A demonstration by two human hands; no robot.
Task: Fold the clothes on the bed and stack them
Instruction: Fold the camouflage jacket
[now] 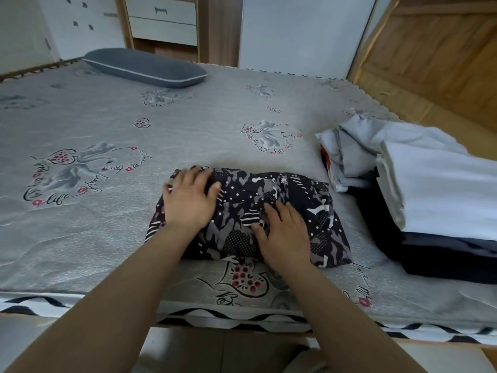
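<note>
Folded dark patterned garment point(269, 211) lies on the bed point(107, 117), near the near edge, a little right of centre. Black ground with grey camouflage shapes, white dots and stripes.

Left hand point(188, 200) rests flat on the garment's left end, fingers spread and straight, pointing toward the far side. Right hand point(282, 232) rests palm down on the garment's near-right part, fingers extended and slightly fanned, tips on the cloth. Neither hand curls round the fabric.

Surroundings: a pile of clothes point(430, 189) sits to the right, just beside the garment with a narrow strip of bedcover between. Pile holds folded white and pale grey pieces on top, dark navy or black pieces beneath; a loose pale piece with a red-and-black patch at its left side points toward the garment. A grey pillow point(145, 67) lies at the far left, well apart.

Open room: the printed grey bedcover is bare to the left of and beyond the garment. Near edge of the bed runs just below the garment. Wooden panelling point(435, 63) bounds the bed at far right; drawers point(161, 20) stand beyond the far edge.
</note>
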